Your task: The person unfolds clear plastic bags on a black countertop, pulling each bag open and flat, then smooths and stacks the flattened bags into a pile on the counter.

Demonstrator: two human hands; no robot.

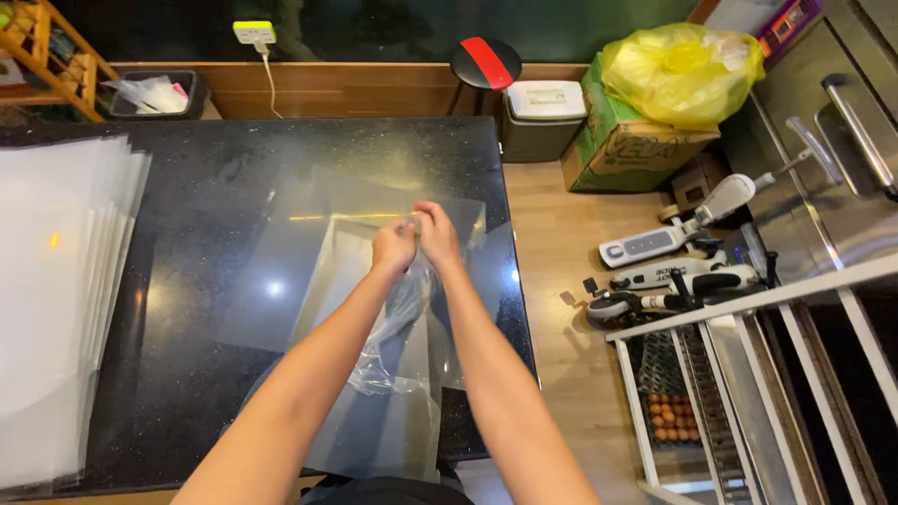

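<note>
Head view, left hand: the left hand [393, 247] was stretched out over the middle of the dark surface [206, 243], its fingers pinched shut on the top edge of a clear plastic bag [398, 318].
Head view, right hand: the right hand [437, 236] sat just beside the left, touching or nearly touching it, with its fingers closed on the same top edge.
Head view, bag: the clear plastic bag hung crumpled from the two hands and trailed back toward the person, between the forearms, so its long axis ran from the fingers toward the body.
Head view, nearer hand: both hands met at the same spot on the bag's edge; neither was clearly nearer.
Head view, under the hands: clear plastic sheets [365, 201] lay flat on the surface, overlapping, below the bag.
Head view, left side: a stack of white translucent sheets [56, 299] lay fanned at the surface's left edge, well apart from the hands.
Head view, right side: a wooden floor [561, 271] with a cardboard box [627, 150] carrying a yellow bag [683, 70], a small white bin [543, 117], and a metal rack [748, 374].
</note>
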